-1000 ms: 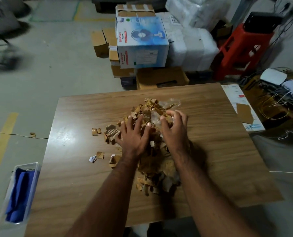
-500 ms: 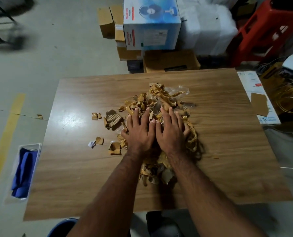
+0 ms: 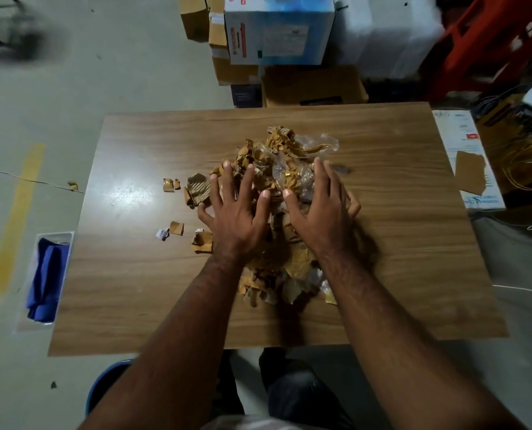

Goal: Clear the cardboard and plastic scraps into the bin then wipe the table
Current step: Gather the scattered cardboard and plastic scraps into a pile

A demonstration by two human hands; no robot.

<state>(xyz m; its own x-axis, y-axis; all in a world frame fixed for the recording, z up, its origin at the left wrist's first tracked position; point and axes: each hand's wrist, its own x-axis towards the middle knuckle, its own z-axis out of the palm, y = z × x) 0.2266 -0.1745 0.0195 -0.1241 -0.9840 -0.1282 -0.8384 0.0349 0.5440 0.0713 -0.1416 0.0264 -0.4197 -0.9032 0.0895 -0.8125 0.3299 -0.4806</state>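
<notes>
On the wood-grain tabletop, dead centre, sits the heap of torn brown cardboard and crinkled clear plastic scraps, and I've got both hands on it. My left hand lies palm-down with fingers spread straight over the left flank of the heap; my right hand does the same on the right flank, fingers splayed and only slightly bent, pinching nothing. Neither hand has lifted anything: they press and corral, that's all.

Progress, as I read it: early. Nothing looks binned, the whole pile is on the table, and the wipe hasn't begun. Stray brown cardboard bits lie apart to the left of the heap, with another small tan piece and a white fleck nearer me, so they'll need a separate sweep.

Room to move: bare wood all round the pile, plenty on the right and near side. The round blue bin peeks out below the near-left table edge, so dragging the heap toward that edge looks the sensible route. The folded blue cloth in its clear tray waits on the floor just off the left edge.
</notes>
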